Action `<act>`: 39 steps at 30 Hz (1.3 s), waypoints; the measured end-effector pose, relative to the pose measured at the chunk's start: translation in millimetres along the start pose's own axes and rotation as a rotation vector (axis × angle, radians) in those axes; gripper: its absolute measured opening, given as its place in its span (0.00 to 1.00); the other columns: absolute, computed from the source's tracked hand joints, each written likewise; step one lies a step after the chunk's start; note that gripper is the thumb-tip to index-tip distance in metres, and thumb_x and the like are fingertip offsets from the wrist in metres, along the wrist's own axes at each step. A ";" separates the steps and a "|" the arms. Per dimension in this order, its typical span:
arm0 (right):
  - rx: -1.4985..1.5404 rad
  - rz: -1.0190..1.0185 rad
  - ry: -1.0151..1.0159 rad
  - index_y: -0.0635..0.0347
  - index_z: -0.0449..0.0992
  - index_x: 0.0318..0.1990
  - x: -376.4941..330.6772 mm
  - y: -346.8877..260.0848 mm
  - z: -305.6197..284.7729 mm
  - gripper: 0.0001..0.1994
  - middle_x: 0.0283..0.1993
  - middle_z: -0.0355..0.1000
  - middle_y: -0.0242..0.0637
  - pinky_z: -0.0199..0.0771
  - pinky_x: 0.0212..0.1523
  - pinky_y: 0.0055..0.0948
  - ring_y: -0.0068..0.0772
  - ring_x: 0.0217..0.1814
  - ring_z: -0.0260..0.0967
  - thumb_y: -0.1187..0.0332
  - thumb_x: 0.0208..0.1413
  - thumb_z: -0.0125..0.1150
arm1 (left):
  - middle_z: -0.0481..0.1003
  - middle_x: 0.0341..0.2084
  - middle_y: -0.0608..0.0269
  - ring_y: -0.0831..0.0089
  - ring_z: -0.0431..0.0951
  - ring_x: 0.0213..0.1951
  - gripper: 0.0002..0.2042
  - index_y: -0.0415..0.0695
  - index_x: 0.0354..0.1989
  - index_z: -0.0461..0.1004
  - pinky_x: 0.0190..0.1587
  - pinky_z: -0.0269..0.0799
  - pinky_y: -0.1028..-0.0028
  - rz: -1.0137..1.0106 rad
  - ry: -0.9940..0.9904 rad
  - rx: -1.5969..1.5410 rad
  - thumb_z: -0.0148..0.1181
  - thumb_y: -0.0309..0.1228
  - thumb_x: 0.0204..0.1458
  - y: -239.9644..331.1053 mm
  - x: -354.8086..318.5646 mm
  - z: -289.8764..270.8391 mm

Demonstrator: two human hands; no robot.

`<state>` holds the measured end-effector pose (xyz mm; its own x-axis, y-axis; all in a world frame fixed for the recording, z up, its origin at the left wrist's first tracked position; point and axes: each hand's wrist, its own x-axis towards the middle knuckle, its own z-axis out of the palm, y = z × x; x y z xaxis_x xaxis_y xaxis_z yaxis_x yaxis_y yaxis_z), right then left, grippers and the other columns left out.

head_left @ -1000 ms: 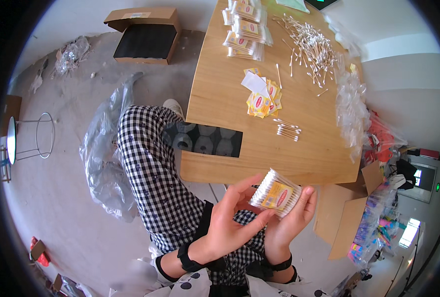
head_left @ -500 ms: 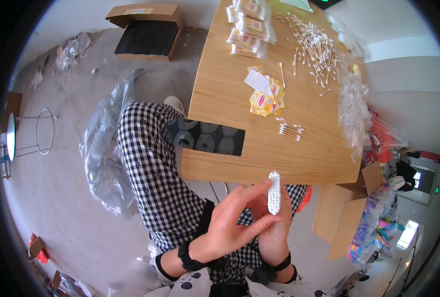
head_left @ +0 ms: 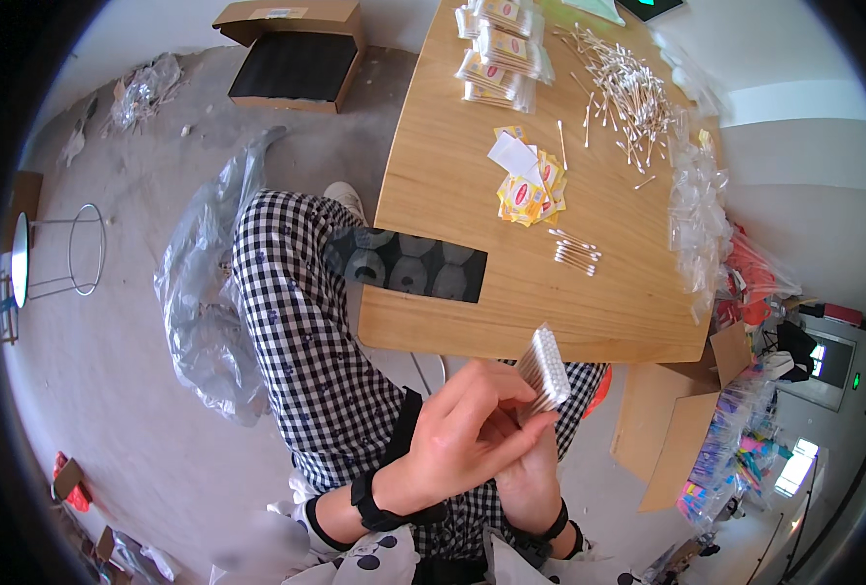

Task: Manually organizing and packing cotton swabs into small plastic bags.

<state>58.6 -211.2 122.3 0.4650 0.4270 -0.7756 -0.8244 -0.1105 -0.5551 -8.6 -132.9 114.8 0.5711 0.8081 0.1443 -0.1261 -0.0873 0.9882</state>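
Note:
A bundle of cotton swabs [head_left: 547, 370] with its white tips evenly packed is held just in front of the table's near edge. The fingers of my left hand [head_left: 467, 424] close round its left side and lower end. Cupped behind and below is my right hand [head_left: 530, 478], gripping the bundle too, with its fingers largely hidden by the left. Beyond them on the table lie a small row of cotton swabs [head_left: 576, 253] and a pile of yellow-and-white cards [head_left: 530, 190]. A large loose heap of swabs [head_left: 628, 88] spreads farther back.
Stacked packs of swabs [head_left: 501, 54] stand at the table's far left. Clear plastic bags [head_left: 698, 214] line its right edge. A dark patterned strip [head_left: 413, 265] lies over the near left edge. An open carton [head_left: 681, 419] is on the right, a black-lined box [head_left: 291, 68] on the floor.
Both hands have turned the bundle, so its stick side now shows besides the tip end. The left fingers have shifted lower along it. The table items appear unmoved.

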 end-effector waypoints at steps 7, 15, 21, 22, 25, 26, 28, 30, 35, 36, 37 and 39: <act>0.146 -0.135 0.241 0.56 0.69 0.37 5.4 -4.7 13.2 0.11 0.25 0.62 0.22 0.60 0.22 0.16 0.11 0.23 0.58 0.59 0.66 0.45 | 0.75 0.33 0.55 0.71 0.77 0.32 0.08 0.36 0.31 0.75 0.33 0.76 0.76 -0.089 -0.083 -0.061 0.68 0.19 0.42 4.0 3.3 -2.5; 0.252 0.020 -0.015 0.59 0.69 0.36 17.5 -1.1 -14.9 0.12 0.22 0.59 0.22 0.56 0.18 0.13 0.09 0.18 0.52 0.63 0.67 0.42 | 0.77 0.35 0.56 0.69 0.79 0.35 0.09 0.36 0.35 0.76 0.36 0.77 0.75 -0.219 -0.088 -0.156 0.64 0.17 0.44 -8.8 3.9 -0.9; 0.314 0.124 0.063 0.59 0.69 0.36 14.9 -3.8 -8.1 0.11 0.21 0.58 0.21 0.52 0.14 0.12 0.08 0.15 0.49 0.64 0.66 0.42 | 0.76 0.34 0.57 0.69 0.79 0.33 0.09 0.38 0.35 0.76 0.34 0.75 0.76 -0.173 -0.097 -0.111 0.64 0.19 0.44 -6.4 8.3 -2.8; 0.277 0.101 0.045 0.59 0.69 0.36 15.1 -2.9 -8.5 0.10 0.21 0.59 0.22 0.52 0.15 0.11 0.08 0.16 0.49 0.64 0.66 0.43 | 0.76 0.34 0.58 0.69 0.79 0.33 0.09 0.38 0.35 0.76 0.34 0.75 0.76 -0.137 -0.102 -0.082 0.64 0.19 0.44 -6.0 9.2 -2.8; 0.207 0.040 0.025 0.58 0.69 0.37 14.4 -0.3 -6.8 0.09 0.24 0.61 0.23 0.54 0.17 0.12 0.09 0.17 0.52 0.64 0.65 0.45 | 0.78 0.34 0.54 0.66 0.79 0.34 0.09 0.38 0.32 0.77 0.35 0.75 0.74 -0.193 -0.094 -0.089 0.67 0.19 0.40 -1.7 10.0 -2.7; 0.174 0.000 0.022 0.58 0.69 0.37 14.0 0.1 -5.3 0.09 0.25 0.63 0.24 0.55 0.18 0.12 0.10 0.18 0.54 0.64 0.64 0.46 | 0.78 0.34 0.54 0.66 0.79 0.34 0.09 0.38 0.32 0.77 0.35 0.75 0.74 -0.194 -0.094 -0.090 0.67 0.19 0.40 -1.5 9.9 -2.3; 0.139 -0.029 0.103 0.57 0.68 0.37 12.0 0.2 1.1 0.08 0.27 0.64 0.25 0.57 0.19 0.13 0.12 0.20 0.56 0.64 0.63 0.47 | 0.77 0.34 0.54 0.68 0.79 0.34 0.10 0.37 0.33 0.77 0.34 0.77 0.74 -0.146 -0.089 -0.038 0.66 0.19 0.41 -1.3 9.6 -1.7; 0.103 -0.057 0.182 0.57 0.68 0.38 11.9 1.5 1.9 0.07 0.29 0.65 0.26 0.58 0.20 0.14 0.13 0.21 0.58 0.65 0.63 0.48 | 0.77 0.33 0.55 0.69 0.79 0.33 0.10 0.37 0.34 0.76 0.34 0.77 0.75 -0.140 -0.086 -0.018 0.66 0.19 0.41 -1.3 7.6 -1.3; 0.024 -0.192 0.201 0.55 0.67 0.42 17.4 6.9 4.1 0.07 0.30 0.66 0.25 0.61 0.21 0.14 0.13 0.24 0.62 0.64 0.63 0.48 | 0.77 0.32 0.56 0.71 0.79 0.31 0.11 0.35 0.36 0.75 0.32 0.79 0.76 -0.129 -0.085 0.027 0.64 0.19 0.42 0.9 7.5 -5.0; 0.024 -0.197 0.204 0.55 0.67 0.42 16.5 5.4 3.3 0.07 0.30 0.66 0.25 0.61 0.21 0.14 0.13 0.24 0.62 0.64 0.63 0.48 | 0.77 0.32 0.57 0.71 0.79 0.31 0.11 0.35 0.36 0.75 0.33 0.79 0.76 -0.123 -0.080 0.029 0.64 0.19 0.42 3.5 9.4 -4.6; 0.006 -0.207 0.198 0.56 0.67 0.42 16.0 4.3 1.4 0.08 0.30 0.66 0.25 0.61 0.21 0.14 0.13 0.24 0.62 0.63 0.64 0.48 | 0.76 0.32 0.57 0.71 0.79 0.30 0.11 0.35 0.37 0.75 0.33 0.79 0.75 -0.117 -0.075 0.031 0.64 0.19 0.42 5.5 10.9 -3.9; -0.011 -0.210 0.188 0.56 0.67 0.43 16.7 6.9 -4.2 0.09 0.30 0.65 0.25 0.61 0.20 0.14 0.13 0.24 0.62 0.62 0.65 0.47 | 0.76 0.31 0.57 0.71 0.79 0.30 0.12 0.35 0.37 0.75 0.33 0.79 0.75 -0.094 -0.069 0.057 0.65 0.19 0.41 4.3 9.4 -4.1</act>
<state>62.0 -208.6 104.2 0.6775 0.2674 -0.6852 -0.7010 -0.0472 -0.7116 -7.1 -123.3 120.2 0.6331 0.7723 0.0526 -0.0241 -0.0483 0.9985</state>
